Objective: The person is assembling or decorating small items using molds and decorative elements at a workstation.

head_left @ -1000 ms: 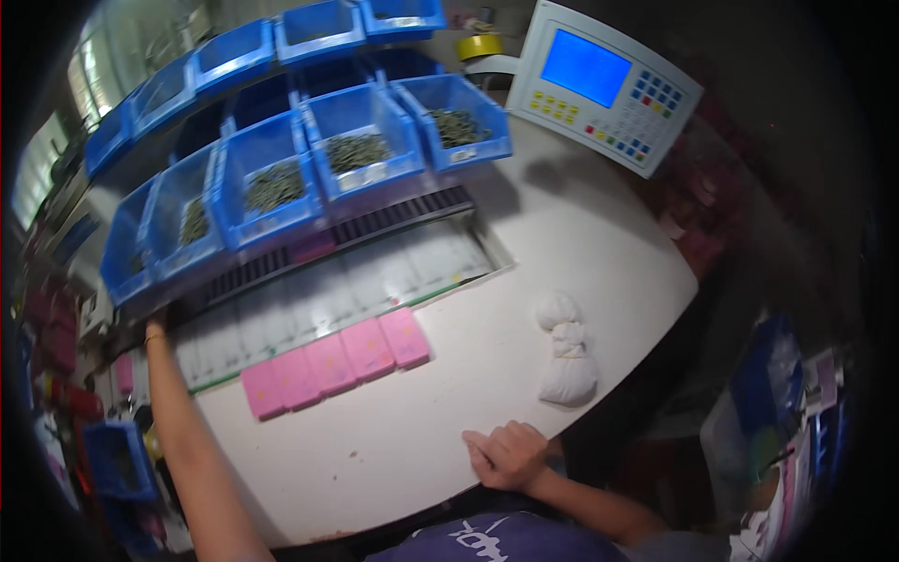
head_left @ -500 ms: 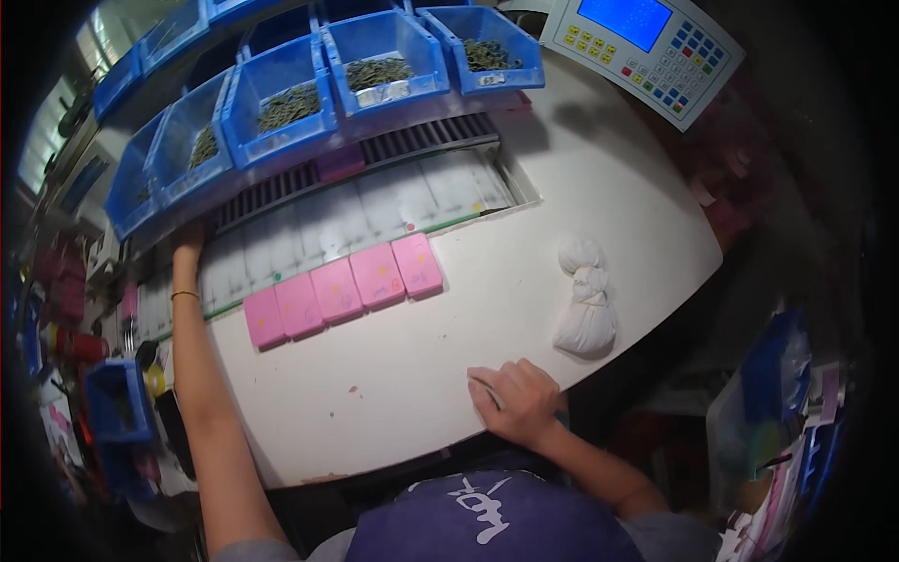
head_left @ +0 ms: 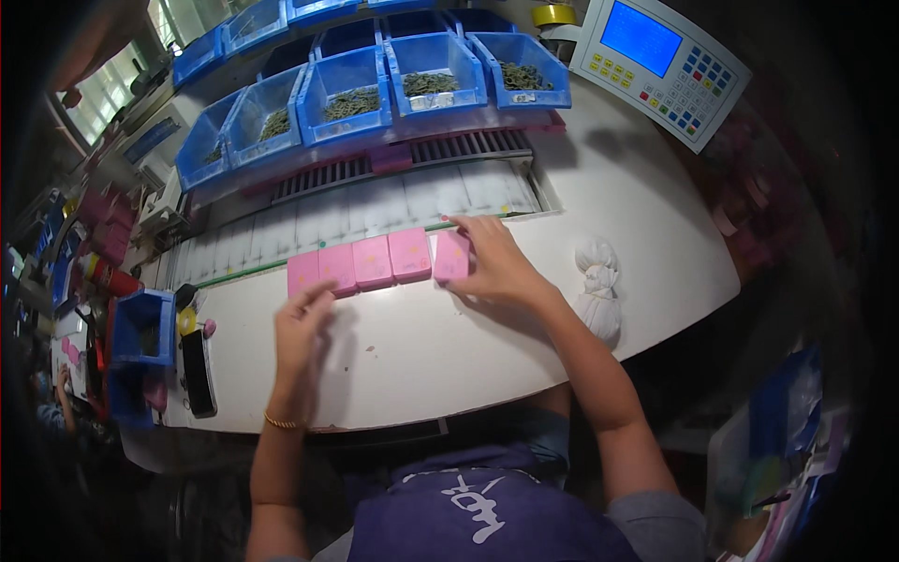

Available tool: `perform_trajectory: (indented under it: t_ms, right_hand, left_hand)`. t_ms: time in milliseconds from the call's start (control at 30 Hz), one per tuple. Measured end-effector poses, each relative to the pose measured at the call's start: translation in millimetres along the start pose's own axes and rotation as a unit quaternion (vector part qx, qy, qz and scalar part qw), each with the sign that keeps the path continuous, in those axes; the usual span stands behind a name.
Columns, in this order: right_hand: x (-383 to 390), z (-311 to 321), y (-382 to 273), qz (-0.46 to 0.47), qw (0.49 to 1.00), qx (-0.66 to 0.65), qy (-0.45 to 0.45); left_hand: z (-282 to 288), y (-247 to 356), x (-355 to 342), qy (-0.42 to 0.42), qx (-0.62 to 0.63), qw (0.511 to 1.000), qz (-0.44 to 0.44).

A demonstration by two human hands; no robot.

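Several flat pink blocks (head_left: pixel 373 260) with faint marks form a row on the white table, just in front of a long pale panel (head_left: pixel 375 201) with a green edge strip. My right hand (head_left: pixel 489 260) grips the block at the right end (head_left: pixel 451 256), thumb at its near side and fingers along its far right corner; a narrow gap parts it from its neighbour. My left hand (head_left: pixel 302 323) hovers at the near side of the row's left end, slightly blurred, fingers loosely bent and apart, with nothing visible in them. Whether its fingertips touch a block I cannot tell.
Blue bins (head_left: pixel 346 98) holding small dark parts stand along the back. A white knotted cloth bundle (head_left: pixel 596 290) lies to the right. A control panel (head_left: pixel 660 70) with a blue screen is at the back right. A dark phone-like slab (head_left: pixel 198 375) lies at the left edge.
My left hand has come back from under the bins to the row's left end. My right hand has moved from the table's near edge forward onto the right-end block. The whole view has shifted.
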State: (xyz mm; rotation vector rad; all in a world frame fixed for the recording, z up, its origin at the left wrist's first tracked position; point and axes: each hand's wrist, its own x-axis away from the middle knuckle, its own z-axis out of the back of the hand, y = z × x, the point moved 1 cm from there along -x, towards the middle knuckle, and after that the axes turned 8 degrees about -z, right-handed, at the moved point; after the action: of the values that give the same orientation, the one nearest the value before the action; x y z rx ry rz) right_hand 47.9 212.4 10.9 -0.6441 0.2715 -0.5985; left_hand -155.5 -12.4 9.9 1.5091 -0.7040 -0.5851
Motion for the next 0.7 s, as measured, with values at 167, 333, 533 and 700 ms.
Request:
perform_trajectory:
  t_ms: [167, 333, 533, 700]
  right_hand:
    - [80, -17, -37, 0.085, 0.953, -0.289, -0.015]
    - [131, -26, -50, 0.085, 0.909, -0.403, -0.070]
    - [151, -28, -58, -0.085, 0.877, -0.471, -0.048]
    - [151, -33, -65, -0.078, 0.908, -0.412, -0.006]
  left_hand:
    - [-41, -30, 60, -0.342, 0.444, 0.800, 0.215]
    - [-76, -15, 71, -0.332, 0.220, 0.914, 0.078]
    - [-85, -12, 89, -0.205, -0.042, 0.964, -0.165]
    - [-84, -20, 93, -0.176, -0.122, 0.944, -0.252]
